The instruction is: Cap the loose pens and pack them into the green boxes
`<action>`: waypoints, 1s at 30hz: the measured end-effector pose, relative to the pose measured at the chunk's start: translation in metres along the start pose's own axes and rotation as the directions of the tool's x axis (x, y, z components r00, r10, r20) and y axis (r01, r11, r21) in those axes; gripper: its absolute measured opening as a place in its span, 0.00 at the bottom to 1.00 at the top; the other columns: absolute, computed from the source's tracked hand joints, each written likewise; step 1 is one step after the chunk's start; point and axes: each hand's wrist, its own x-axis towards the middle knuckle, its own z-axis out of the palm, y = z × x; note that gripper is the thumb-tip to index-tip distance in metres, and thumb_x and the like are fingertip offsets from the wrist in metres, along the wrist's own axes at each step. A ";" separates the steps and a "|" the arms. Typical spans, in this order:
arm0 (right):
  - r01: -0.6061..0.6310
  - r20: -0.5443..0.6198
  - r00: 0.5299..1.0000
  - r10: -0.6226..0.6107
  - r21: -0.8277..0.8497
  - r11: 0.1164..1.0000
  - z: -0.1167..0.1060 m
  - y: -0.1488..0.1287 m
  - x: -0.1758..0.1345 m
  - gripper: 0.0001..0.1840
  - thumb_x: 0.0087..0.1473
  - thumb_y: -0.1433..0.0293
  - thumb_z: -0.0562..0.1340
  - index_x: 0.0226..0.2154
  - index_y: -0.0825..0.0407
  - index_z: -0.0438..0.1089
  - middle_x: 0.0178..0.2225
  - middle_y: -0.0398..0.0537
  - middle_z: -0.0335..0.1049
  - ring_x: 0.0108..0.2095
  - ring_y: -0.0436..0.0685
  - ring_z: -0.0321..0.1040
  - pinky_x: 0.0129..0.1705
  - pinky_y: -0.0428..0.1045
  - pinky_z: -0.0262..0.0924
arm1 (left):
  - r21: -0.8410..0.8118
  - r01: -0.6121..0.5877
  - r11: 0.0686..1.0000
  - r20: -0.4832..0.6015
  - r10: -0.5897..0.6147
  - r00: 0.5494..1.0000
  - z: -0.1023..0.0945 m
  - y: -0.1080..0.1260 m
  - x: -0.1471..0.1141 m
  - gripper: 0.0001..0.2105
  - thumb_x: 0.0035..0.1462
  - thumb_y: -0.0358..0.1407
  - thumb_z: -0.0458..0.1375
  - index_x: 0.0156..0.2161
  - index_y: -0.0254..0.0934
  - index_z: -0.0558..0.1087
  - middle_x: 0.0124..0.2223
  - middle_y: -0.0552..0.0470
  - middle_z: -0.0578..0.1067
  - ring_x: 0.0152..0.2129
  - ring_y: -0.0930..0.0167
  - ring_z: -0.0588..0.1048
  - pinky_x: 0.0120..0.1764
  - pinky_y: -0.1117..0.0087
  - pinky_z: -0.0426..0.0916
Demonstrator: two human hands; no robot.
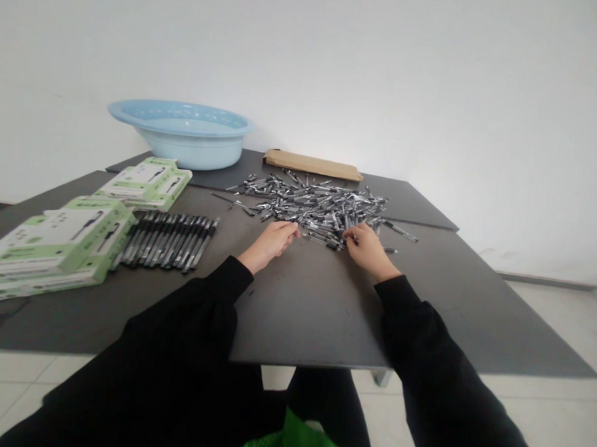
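Observation:
A loose pile of black and clear pens (324, 205) lies across the middle of the dark table. My right hand (368, 252) is at the pile's near right side, its thumb and forefinger pinched on a pen there. Just off the pile's near left edge, my left hand (271, 243) is closed with fingers curled; whatever it may hold is hidden. To the left, several pens (170, 240) lie side by side in a neat row, apart from my left hand.
Green and white pen boxes (72, 238) lie stacked at the left, beside the row. A light blue basin (197, 148) stands at the back left. Behind the pile lies a flat brown cardboard piece (311, 164). The dark table (313, 318) has its front edge close to me.

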 end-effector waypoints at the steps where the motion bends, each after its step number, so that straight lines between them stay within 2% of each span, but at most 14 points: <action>1: 0.021 -0.002 1.000 -0.021 0.010 1.000 0.002 -0.002 0.001 0.15 0.55 0.75 0.54 0.37 0.54 0.76 0.36 0.56 0.70 0.41 0.62 0.67 0.48 0.55 0.62 | 0.005 0.000 1.000 -0.002 0.000 1.000 0.000 0.000 0.000 0.13 0.64 0.37 0.49 0.29 0.35 0.67 0.18 0.62 0.54 0.10 0.81 0.49 0.16 0.78 0.41; 5: 0.066 0.011 0.998 -0.066 0.001 0.998 0.010 -0.006 0.003 0.19 0.60 0.74 0.50 0.43 0.56 0.75 0.38 0.57 0.69 0.42 0.62 0.66 0.48 0.55 0.61 | 0.022 0.001 1.000 -0.005 -0.001 1.000 0.001 -0.001 0.001 0.13 0.64 0.38 0.49 0.29 0.35 0.67 0.18 0.62 0.54 0.11 0.81 0.50 0.15 0.78 0.42; 10: 0.022 0.055 0.998 -0.018 -0.077 0.997 0.009 -0.001 0.002 0.20 0.54 0.79 0.52 0.38 0.54 0.78 0.38 0.57 0.69 0.43 0.63 0.65 0.48 0.56 0.59 | 0.035 -0.009 0.999 -0.002 0.009 1.000 0.002 -0.001 0.001 0.13 0.64 0.38 0.49 0.29 0.35 0.67 0.18 0.62 0.54 0.11 0.81 0.50 0.16 0.78 0.42; 13: -0.016 0.074 0.997 0.023 -0.096 0.995 0.004 0.000 0.000 0.21 0.53 0.80 0.52 0.38 0.54 0.78 0.39 0.57 0.70 0.44 0.63 0.65 0.47 0.56 0.58 | 0.051 -0.020 0.999 -0.005 0.020 1.000 0.002 -0.002 0.001 0.13 0.64 0.39 0.49 0.29 0.35 0.67 0.18 0.62 0.54 0.11 0.80 0.50 0.16 0.77 0.42; 21: -0.102 0.018 0.994 0.108 -0.205 0.974 -0.009 -0.002 -0.002 0.15 0.57 0.70 0.57 0.39 0.52 0.79 0.42 0.58 0.70 0.46 0.66 0.64 0.48 0.58 0.57 | 0.090 -0.060 0.994 -0.005 0.061 0.998 0.001 -0.005 0.003 0.13 0.62 0.40 0.50 0.28 0.35 0.68 0.18 0.62 0.54 0.12 0.80 0.50 0.16 0.77 0.42; 26: -0.079 0.051 0.995 0.090 -0.181 0.980 -0.010 0.000 -0.002 0.15 0.55 0.71 0.58 0.41 0.52 0.79 0.41 0.57 0.70 0.45 0.64 0.65 0.48 0.57 0.57 | 0.118 -0.074 0.990 -0.004 0.075 0.997 0.001 -0.006 0.004 0.13 0.62 0.40 0.50 0.29 0.35 0.68 0.18 0.61 0.54 0.12 0.79 0.51 0.17 0.76 0.43; 30: -0.107 0.029 0.993 0.116 -0.216 0.971 -0.014 0.001 -0.003 0.13 0.54 0.69 0.60 0.38 0.50 0.79 0.42 0.56 0.70 0.46 0.66 0.65 0.48 0.57 0.57 | 0.133 -0.096 0.986 0.000 0.097 0.995 0.001 -0.007 0.005 0.13 0.61 0.40 0.50 0.28 0.35 0.68 0.18 0.61 0.54 0.13 0.79 0.51 0.18 0.76 0.43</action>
